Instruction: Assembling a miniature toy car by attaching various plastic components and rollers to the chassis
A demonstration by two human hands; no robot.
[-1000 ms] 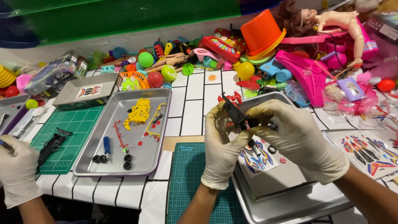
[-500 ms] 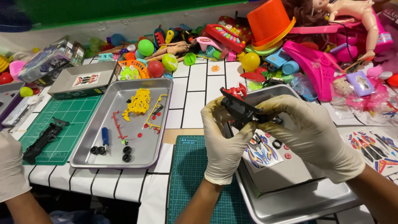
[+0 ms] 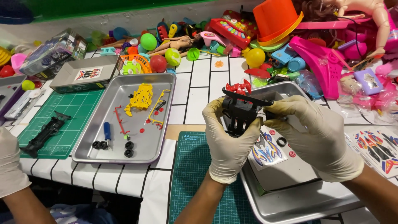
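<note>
Tiled table [image 3: 199, 83] | left hand [image 3: 228, 141], right hand [image 3: 319, 137] raised, both clasping black toy chassis [image 3: 242, 112]

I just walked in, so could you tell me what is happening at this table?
A person in pale gloves holds a black plastic toy car chassis in both hands, left hand and right hand, above a metal tray. A second metal tray to the left holds yellow parts, small black wheels and a blue screwdriver. Another person's gloved hand shows at the left edge.
</note>
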